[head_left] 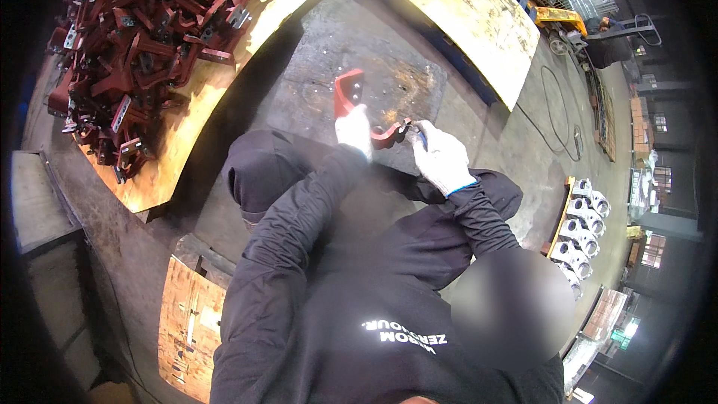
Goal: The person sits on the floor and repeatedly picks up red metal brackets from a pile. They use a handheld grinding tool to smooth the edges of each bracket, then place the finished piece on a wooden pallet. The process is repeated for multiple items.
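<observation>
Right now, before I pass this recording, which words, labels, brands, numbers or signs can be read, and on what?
White lettering on the front of the dark top: large, upside down here; wording not copied.
Red bracket in the left hand: no lettering I can make out.
Any marks on the distant goods at far right: too small to read.

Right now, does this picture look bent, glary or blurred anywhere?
Head view: the left wooden board has a curved edge, likely from the fisheye lens, and the corners go black; head view: strong light brightens the upper wooden board; head view: a round blurred patch hides detail at lower right, while the red bracket in the left hand is readable.
</observation>
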The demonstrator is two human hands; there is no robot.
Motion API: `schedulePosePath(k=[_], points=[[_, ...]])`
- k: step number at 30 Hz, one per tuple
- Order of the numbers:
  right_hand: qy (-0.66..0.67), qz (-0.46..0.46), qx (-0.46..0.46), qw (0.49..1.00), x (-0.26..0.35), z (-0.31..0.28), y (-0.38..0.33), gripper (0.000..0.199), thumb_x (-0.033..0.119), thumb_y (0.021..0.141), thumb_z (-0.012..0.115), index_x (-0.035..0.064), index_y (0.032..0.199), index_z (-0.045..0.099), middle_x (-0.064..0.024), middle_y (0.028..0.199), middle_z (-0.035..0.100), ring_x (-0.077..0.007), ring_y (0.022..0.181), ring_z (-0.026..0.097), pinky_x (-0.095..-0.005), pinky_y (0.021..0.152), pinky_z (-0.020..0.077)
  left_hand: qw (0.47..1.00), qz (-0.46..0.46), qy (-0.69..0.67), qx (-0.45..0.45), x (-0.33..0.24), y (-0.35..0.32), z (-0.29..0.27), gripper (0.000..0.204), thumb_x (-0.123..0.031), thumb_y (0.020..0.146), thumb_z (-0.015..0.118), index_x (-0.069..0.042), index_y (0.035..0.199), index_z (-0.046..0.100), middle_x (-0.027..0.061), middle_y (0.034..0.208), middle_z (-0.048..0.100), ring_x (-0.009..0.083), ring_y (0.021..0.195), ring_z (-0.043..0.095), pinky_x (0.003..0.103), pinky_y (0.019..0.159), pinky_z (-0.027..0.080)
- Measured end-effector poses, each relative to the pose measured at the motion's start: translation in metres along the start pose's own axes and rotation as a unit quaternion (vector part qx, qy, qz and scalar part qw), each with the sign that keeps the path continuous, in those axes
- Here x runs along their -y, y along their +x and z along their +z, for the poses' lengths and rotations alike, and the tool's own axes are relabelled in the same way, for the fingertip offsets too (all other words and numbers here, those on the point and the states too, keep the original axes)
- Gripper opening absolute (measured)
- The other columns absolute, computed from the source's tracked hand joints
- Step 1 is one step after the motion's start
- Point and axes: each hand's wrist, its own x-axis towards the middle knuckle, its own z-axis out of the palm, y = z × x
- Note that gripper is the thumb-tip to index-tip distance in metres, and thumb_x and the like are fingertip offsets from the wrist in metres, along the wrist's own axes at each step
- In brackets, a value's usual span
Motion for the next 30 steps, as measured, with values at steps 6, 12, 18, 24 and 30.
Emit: schedulePosePath(k=[6,12,18,24,30], points=[[-0.006,-0.009,-0.018,1.000,-0.003,-0.008,0.000,0.029,0.032,0.093,0.053,0.0095,0.110,0.061,-0.0187,0.090,0.068,-0.0371,0.083,0.066,-0.0437,0.073,0.0507,0.998,0.020,0.051,0.014,-0.004,-0.012,0.002,0.021,-0.019,0.086,0.060,0.002,0.087,0.056,0.0079,0.072,0.055,0.0200,0.066,0.057,0.037,0.058,0.047],[0.006,-0.010,-0.020,1.000,-0.005,-0.005,-0.001,0.030,0.032,0.093,0.054,0.0097,0.112,0.061,-0.0189,0.090,0.068,-0.0368,0.083,0.066,-0.0432,0.072,0.0510,0.998,0.007,0.052,-0.022,0.007,0.007,-0.001,0.023,-0.019,0.087,0.060,0.004,0.088,0.055,0.0080,0.072,0.055,0.0182,0.069,0.055,0.038,0.064,0.047],[0.002,0.001,0.011,1.000,0.002,-0.011,0.000,0.031,0.033,0.093,0.054,0.0103,0.112,0.062,-0.0191,0.090,0.068,-0.0370,0.084,0.066,-0.0433,0.073,0.0508,1.000,0.010,0.027,0.009,-0.002,-0.008,0.003,0.024,-0.019,0.087,0.058,0.005,0.092,0.055,0.0111,0.079,0.055,0.0223,0.066,0.056,0.037,0.059,0.047],[-0.001,0.004,0.006,1.000,-0.002,-0.007,0.003,0.031,0.033,0.092,0.055,0.0103,0.112,0.062,-0.0190,0.090,0.068,-0.0367,0.084,0.066,-0.0432,0.073,0.0509,0.999,-0.032,0.006,-0.023,-0.016,-0.023,0.014,0.021,-0.017,0.088,0.055,0.004,0.088,0.055,0.0113,0.074,0.055,0.0238,0.066,0.059,0.040,0.056,0.049],[-0.010,0.004,0.008,1.000,-0.003,-0.004,0.003,0.030,0.033,0.091,0.056,0.0104,0.111,0.063,-0.0187,0.091,0.068,-0.0363,0.084,0.066,-0.0428,0.074,0.0511,1.000,-0.006,-0.003,0.021,-0.001,-0.005,0.004,0.019,-0.016,0.087,0.056,0.002,0.086,0.055,0.0093,0.073,0.053,0.0221,0.063,0.057,0.039,0.054,0.048]])
